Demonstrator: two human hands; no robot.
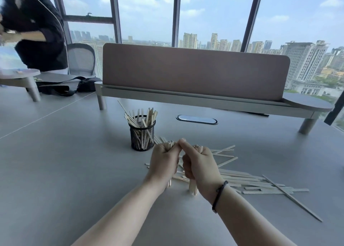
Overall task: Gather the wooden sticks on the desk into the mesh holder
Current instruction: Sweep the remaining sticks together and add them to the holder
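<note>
One black mesh holder (142,135) stood upright on the grey desk (65,171), crowded with wooden sticks (144,116) poking above its rim. Just in front, the left hand (163,162) and right hand (200,164) each gripped an upright bundle of sticks, thumbs touching. More loose sticks (247,180) lay scattered to the right, too many to count. Behind stood one pink divider (193,70) and tall windows (149,12).

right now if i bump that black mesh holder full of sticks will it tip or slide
The black wire-mesh cylindrical holder probably tips rather than slides: it is narrow and upright, and the flat pale wooden sticks rise well above its rim, leaning left. It likely feels light, being open mesh. The smooth grey desk may let it skid.
</note>
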